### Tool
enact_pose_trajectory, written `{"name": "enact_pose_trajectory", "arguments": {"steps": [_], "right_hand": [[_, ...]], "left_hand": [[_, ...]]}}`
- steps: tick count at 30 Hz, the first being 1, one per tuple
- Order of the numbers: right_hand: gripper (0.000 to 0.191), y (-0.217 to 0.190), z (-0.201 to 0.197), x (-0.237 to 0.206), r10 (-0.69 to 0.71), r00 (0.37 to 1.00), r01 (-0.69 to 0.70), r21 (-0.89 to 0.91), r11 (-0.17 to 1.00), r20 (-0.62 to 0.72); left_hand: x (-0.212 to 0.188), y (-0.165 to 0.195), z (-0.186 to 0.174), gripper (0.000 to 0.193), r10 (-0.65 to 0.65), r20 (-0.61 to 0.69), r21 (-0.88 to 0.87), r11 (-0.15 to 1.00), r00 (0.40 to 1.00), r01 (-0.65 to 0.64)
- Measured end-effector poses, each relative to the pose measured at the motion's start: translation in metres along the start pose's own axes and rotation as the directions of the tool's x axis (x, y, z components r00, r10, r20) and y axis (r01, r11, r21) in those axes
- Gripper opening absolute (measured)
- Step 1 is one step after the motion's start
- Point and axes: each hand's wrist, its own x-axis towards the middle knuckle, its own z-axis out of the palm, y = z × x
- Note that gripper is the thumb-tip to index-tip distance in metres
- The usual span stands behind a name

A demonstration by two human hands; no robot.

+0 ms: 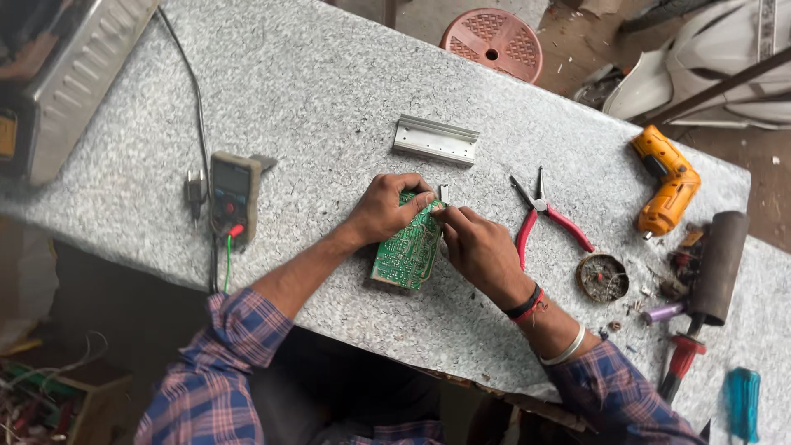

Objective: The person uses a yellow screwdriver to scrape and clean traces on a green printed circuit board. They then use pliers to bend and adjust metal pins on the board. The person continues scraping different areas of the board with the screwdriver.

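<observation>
A green circuit board (406, 255) lies solder side up near the front edge of a speckled grey table (329, 91). My left hand (387, 206) grips the board's upper left edge. My right hand (478, 247) pinches something small at the board's top right corner, where a small metal part (443, 194) sticks up. What the fingers pinch is hidden. Both hands touch the board.
An aluminium bracket (435, 138) lies behind the board. Red-handled pliers (544, 216) lie to the right, then a round tin (602, 277), an orange cordless driver (666, 180), a dark roll (718, 265) and screwdrivers (741, 402). A multimeter (234, 194) sits left. A metal case (70, 78) stands far left.
</observation>
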Motion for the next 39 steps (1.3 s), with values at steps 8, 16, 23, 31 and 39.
{"name": "enact_pose_trajectory", "arguments": {"steps": [8,16,23,31,39], "right_hand": [[0.021,-0.004,-0.004,-0.005,-0.014,1.000,0.014,0.013,1.000,-0.024],[0.020,-0.003,-0.004,-0.002,0.010,1.000,-0.010,0.027,1.000,-0.002],[0.020,-0.002,-0.003,-0.004,0.027,1.000,-0.027,0.010,1.000,0.014],[0.018,0.002,-0.002,-0.006,-0.001,1.000,0.001,-0.050,0.999,-0.008],[0.020,0.013,0.005,-0.008,0.010,1.000,-0.008,-0.095,0.995,0.013]], "left_hand": [[-0.002,-0.002,-0.004,0.020,0.007,0.042,0.037,0.999,0.999,-0.008],[0.000,0.001,-0.004,0.020,0.002,0.027,0.044,0.999,1.000,-0.003],[0.000,-0.001,-0.003,0.020,0.042,0.033,0.031,0.999,0.999,-0.043],[0.005,0.010,-0.006,0.019,0.012,0.041,0.048,0.999,0.999,-0.014],[0.008,0.012,-0.003,0.018,-0.017,0.058,0.035,0.999,0.998,0.015]]}}
